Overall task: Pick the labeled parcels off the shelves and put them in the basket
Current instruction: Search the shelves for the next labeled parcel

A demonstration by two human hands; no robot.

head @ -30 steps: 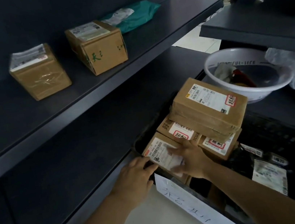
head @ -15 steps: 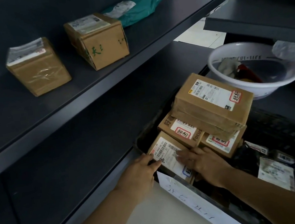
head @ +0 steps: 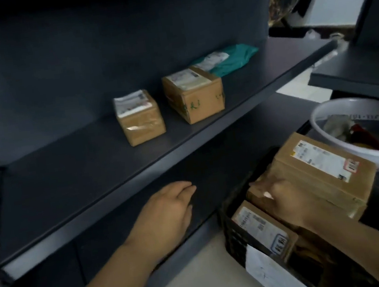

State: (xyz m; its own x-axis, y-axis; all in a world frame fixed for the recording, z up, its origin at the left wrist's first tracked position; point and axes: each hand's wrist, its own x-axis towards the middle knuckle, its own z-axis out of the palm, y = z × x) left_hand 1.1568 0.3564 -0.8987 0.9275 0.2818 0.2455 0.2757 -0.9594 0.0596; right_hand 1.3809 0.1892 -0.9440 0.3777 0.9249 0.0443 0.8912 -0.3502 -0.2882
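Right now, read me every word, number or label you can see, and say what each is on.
Nothing reads clearly enough to quote.
Small box: top label blurred.
Larger box: label blurred; green handwriting illegible.
Green bag: label blurred.
Top parcel in basket: label and red-edged stamp blurred.
Front parcel: label and stamp blurred.
White bowl: rim lettering blurred.
Paper on basket: faint marks, unreadable.

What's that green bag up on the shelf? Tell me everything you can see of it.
The green bag is a soft, plastic-looking teal mailer. It lies flat and a little wrinkled near the back of the upper shelf. A crumpled white label is on its left end, with print too blurred to read. The cardboard box in front hides its near corner, and I cannot tell whether the two touch. Nothing rests on the bag.
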